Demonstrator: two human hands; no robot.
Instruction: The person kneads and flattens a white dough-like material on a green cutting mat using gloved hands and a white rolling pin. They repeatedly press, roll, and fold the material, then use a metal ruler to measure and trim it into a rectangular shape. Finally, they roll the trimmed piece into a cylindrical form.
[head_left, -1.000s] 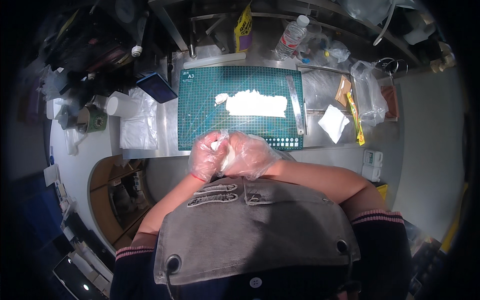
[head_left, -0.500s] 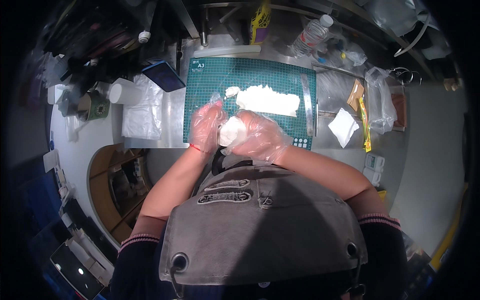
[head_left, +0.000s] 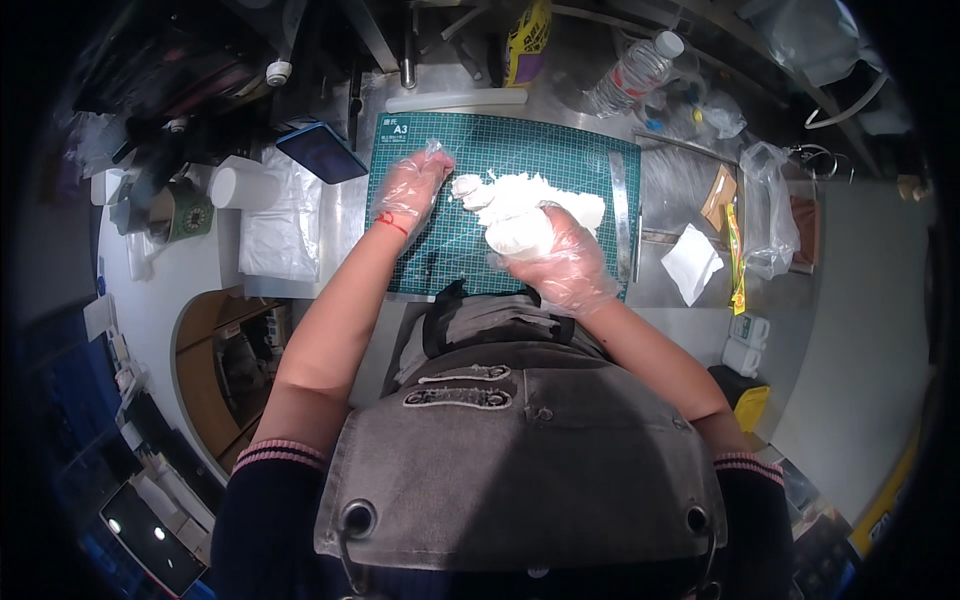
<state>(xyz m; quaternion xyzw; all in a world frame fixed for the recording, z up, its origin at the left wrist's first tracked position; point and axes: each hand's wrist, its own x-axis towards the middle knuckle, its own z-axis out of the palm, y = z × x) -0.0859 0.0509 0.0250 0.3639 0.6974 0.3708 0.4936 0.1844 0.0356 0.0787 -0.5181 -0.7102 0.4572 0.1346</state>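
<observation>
My right hand [head_left: 570, 265], in a clear plastic glove, is closed round a rounded white dough-like lump [head_left: 520, 236] above the near right part of the green cutting mat [head_left: 470, 140]. Behind that lump a flattened white sheet [head_left: 582, 208] with a ragged edge lies on the mat, partly covered by the lump and hand. A small white piece [head_left: 465, 187] sits at the sheet's left end. My left hand [head_left: 410, 188], gloved the same way, is over the mat's left side with fingers curled together; whatever they may hold is hidden.
A metal ruler [head_left: 619, 215] lies along the mat's right edge, a white rod [head_left: 455, 100] along its far edge. Left are a phone [head_left: 322, 152], plastic sheets [head_left: 285, 225] and a white cup [head_left: 243, 187]. A clear bottle [head_left: 635, 75] stands back right; a white tissue [head_left: 690, 264] lies right.
My hands have parted. The right hand has carried the white lump rightward in front of the sheet, while the left hand has moved farther forward, over the mat's left side.
</observation>
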